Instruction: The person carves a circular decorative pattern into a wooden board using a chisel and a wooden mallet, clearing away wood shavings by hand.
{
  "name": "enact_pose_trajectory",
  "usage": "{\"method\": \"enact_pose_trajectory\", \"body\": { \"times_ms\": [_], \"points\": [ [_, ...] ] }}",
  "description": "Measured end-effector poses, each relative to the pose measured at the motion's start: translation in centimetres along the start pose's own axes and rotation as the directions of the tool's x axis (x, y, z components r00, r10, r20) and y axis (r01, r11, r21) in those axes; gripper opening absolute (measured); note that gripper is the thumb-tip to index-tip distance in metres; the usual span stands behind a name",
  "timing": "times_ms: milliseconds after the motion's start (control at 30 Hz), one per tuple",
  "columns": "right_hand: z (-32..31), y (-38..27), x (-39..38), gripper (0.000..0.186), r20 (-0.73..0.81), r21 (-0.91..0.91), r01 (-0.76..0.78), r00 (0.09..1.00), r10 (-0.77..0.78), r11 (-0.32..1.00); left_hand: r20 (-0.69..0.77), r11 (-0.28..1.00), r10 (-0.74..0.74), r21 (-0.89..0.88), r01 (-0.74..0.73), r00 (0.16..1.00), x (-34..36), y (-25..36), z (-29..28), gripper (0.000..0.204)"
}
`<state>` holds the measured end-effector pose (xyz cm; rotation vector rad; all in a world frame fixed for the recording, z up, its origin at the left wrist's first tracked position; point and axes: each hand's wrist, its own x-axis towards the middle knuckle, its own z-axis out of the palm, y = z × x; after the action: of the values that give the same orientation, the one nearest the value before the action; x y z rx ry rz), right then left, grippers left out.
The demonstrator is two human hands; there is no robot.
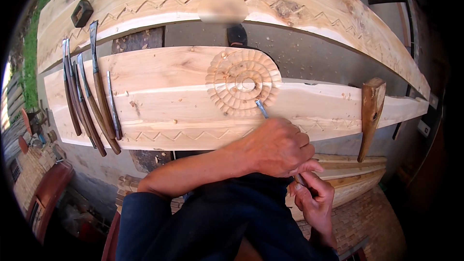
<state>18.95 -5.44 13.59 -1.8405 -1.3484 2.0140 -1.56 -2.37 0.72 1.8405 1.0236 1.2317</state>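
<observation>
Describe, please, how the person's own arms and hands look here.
The left hand and right hand are bare, with no gloves visible. A dark navy sleeve ends near the left elbow, leaving the left forearm uncovered.

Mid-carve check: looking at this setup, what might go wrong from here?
The chisel, held by the left hand and right hand, has its tip at the near part of the carved rosette; a slip could chip the finished petals.
The mallet's handle juts past the board's near edge, so a bump might knock it off.
The loose carving tools overhang there too and could fall.
</observation>
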Motion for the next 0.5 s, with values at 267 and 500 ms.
{"method": "enact_pose_trajectory", "body": {
  "times_ms": [267, 500],
  "points": [
    [-1.0, 0.7, 1.8, 0.029, 0.027, -0.076, 0.069, 0.997, -0.067, 0.995, -0.019, 0.996, -0.012, 0.084, 0.013, 1.000, 0.4, 0.0, 0.3, 0.046],
    [-0.7, 2.2, 2.9, 0.031, 0.014, -0.196, 0.280, 0.959, -0.283, 0.940, -0.007, 0.988, -0.033, 0.153, 0.034, 0.999, 0.3, -0.2, 0.6, 0.046]
  ]
}}
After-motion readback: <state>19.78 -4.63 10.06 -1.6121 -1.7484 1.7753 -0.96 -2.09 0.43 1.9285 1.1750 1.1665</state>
